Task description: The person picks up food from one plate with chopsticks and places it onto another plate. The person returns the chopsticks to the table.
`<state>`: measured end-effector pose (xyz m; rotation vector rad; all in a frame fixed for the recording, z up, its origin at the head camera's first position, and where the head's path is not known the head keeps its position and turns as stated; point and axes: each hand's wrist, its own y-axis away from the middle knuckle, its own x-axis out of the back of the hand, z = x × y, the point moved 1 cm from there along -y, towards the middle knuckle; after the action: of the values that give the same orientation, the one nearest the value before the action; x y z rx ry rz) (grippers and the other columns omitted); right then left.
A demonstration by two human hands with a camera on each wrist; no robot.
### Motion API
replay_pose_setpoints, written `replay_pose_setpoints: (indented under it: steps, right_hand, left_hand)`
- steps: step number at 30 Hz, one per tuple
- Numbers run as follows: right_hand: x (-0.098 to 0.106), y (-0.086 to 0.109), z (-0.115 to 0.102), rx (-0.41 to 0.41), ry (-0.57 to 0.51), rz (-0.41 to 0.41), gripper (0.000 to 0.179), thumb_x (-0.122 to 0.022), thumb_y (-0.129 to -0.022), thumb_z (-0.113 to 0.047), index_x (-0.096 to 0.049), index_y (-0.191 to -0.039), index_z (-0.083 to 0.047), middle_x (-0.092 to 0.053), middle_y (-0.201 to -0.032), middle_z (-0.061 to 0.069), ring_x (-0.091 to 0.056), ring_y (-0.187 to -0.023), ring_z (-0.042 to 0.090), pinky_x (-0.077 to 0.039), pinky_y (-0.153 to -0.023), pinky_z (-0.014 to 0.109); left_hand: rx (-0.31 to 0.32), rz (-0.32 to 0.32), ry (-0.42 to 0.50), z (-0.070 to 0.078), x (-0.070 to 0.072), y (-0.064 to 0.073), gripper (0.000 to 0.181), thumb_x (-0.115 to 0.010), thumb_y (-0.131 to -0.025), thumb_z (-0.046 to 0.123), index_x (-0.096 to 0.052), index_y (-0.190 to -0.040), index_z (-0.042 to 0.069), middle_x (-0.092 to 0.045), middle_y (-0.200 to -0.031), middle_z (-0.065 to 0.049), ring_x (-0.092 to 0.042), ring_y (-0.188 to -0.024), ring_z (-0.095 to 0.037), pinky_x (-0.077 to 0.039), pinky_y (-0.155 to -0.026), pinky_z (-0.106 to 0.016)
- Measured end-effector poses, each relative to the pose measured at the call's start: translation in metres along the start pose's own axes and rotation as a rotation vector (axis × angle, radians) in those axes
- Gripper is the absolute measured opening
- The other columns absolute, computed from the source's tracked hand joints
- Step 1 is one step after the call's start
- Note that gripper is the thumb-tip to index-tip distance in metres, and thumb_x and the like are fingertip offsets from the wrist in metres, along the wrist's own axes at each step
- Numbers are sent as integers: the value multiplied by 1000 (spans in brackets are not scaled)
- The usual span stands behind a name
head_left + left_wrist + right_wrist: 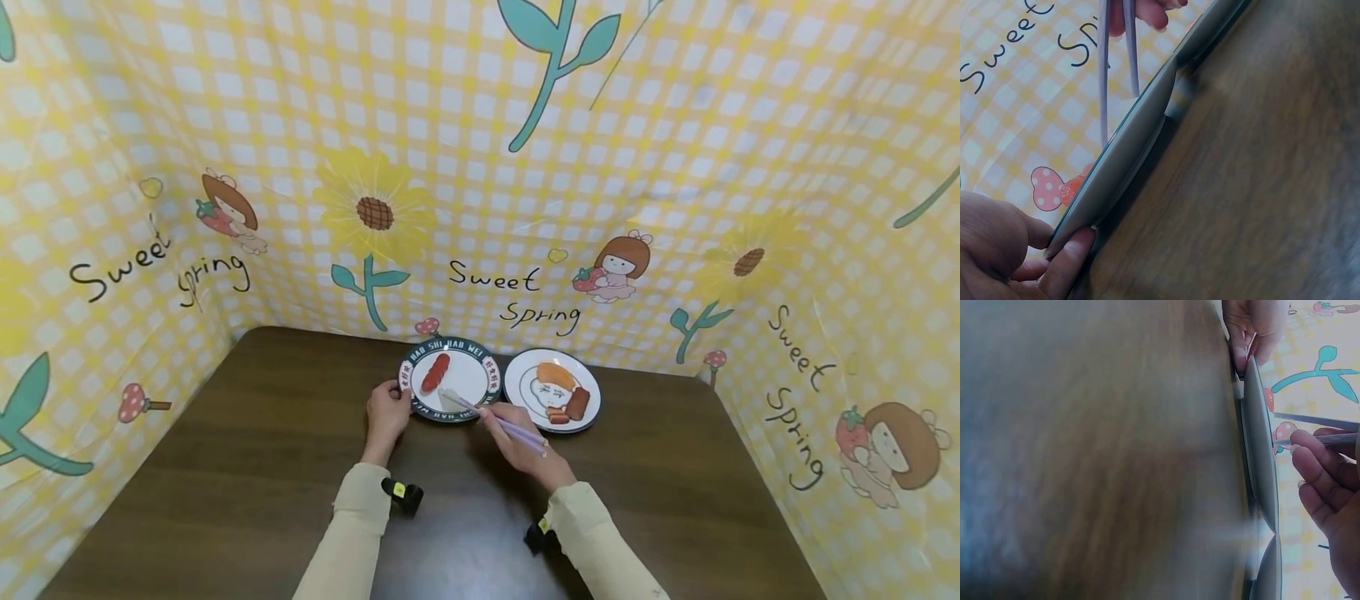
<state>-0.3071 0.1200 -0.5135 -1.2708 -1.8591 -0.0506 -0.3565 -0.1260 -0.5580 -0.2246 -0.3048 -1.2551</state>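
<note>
In the head view, a plate with a dark green lettered rim [450, 344] lies near the back edge of the table. On its left part is a red scored sausage [435, 373]. My left hand [386, 419] pinches the plate's left rim, thumb above and fingers underneath, as the left wrist view shows of the hand [1054, 250]. With my right hand [521, 442] I hold a pair of purple chopsticks [517, 431]. Their pale tips are over the plate, right of the sausage and slightly apart. Whether a small pale thing lies at the tips, I cannot tell.
Right beside this plate stands a white plate [521, 371], seemingly stacked on another. It bears an orange piece [555, 374], a brown piece [577, 404] and small reddish-brown pieces [557, 415]. A yellow checked cloth [480, 208] rises behind the dark wooden table [247, 467].
</note>
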Motion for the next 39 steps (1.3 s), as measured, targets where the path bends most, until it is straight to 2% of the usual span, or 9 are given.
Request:
replay_pose_setpoints:
  steps: [7, 10, 18, 22, 26, 34, 37, 39]
  right_hand:
    - [4, 6, 1, -52, -3, -9, 36, -49, -109, -20, -73, -101, 5, -68, -83, 20, -51, -69, 10, -43, -62, 21]
    - [7, 9, 3, -67, -7, 5, 36, -49, -109, -21, -73, -101, 5, -66, -80, 16, -50, -69, 10, -43, -62, 21]
    - [18, 21, 13, -7, 69, 99, 27, -53, -106, -16, -71, -91, -2, -55, -71, -1, -50, -68, 8, -43, -61, 22]
    - [26, 27, 20, 37, 78, 147, 25, -53, -105, -11, -68, -85, -5, -58, -71, 3, -52, -69, 9, -44, -63, 22]
    - [35, 33, 27, 61, 56, 216, 21, -55, -101, -3, -71, -88, -4, -62, -70, 10, -56, -71, 10, -47, -65, 24]
    - [59, 43, 35, -3, 34, 237, 26, -52, -101, -3, -71, -83, 0, -63, -70, 13, -55, -69, 7, -45, -63, 21]
    - [68, 47, 42, -37, 10, 255, 28, -52, -103, -3, -71, -84, 4, -67, -75, 17, -59, -70, 12, -49, -64, 21]
    - [74, 49, 46, -74, -28, 259, 28, -52, -104, -4, -72, -88, 5, -71, -81, 19, -65, -74, 15, -55, -68, 26]
  left_hand:
    - [-11, 10, -20, 1, 0, 0, 36, -60, -99, 10, -60, -127, -12, -70, -102, -28, -71, -74, -25, -53, -66, -28]
    - [-8, 2, -25, 1, -1, 0, 37, -59, -100, 11, -59, -129, -12, -70, -103, -28, -72, -76, -28, -54, -67, -29]
    - [23, -35, 1, -1, 0, 1, 42, -56, -102, 12, -53, -136, -12, -67, -111, -31, -71, -87, -34, -58, -73, -35]
    - [21, -35, -5, -1, 1, 1, 42, -56, -102, 12, -53, -136, -12, -66, -111, -31, -71, -87, -34, -58, -74, -35]
    - [23, -28, -14, -1, 1, 1, 42, -56, -102, 13, -53, -136, -12, -67, -110, -30, -71, -84, -32, -57, -72, -34]
    - [21, -25, -21, 1, 0, 1, 42, -56, -102, 14, -54, -135, -11, -67, -109, -29, -71, -82, -28, -56, -71, -33]
    - [19, -27, -25, 1, 0, 2, 42, -55, -102, 14, -54, -136, -11, -67, -110, -29, -71, -82, -29, -57, -72, -35]
    - [20, -32, -27, 1, -1, 2, 43, -55, -103, 15, -53, -136, -11, -67, -110, -29, -71, -84, -30, -57, -73, -35]
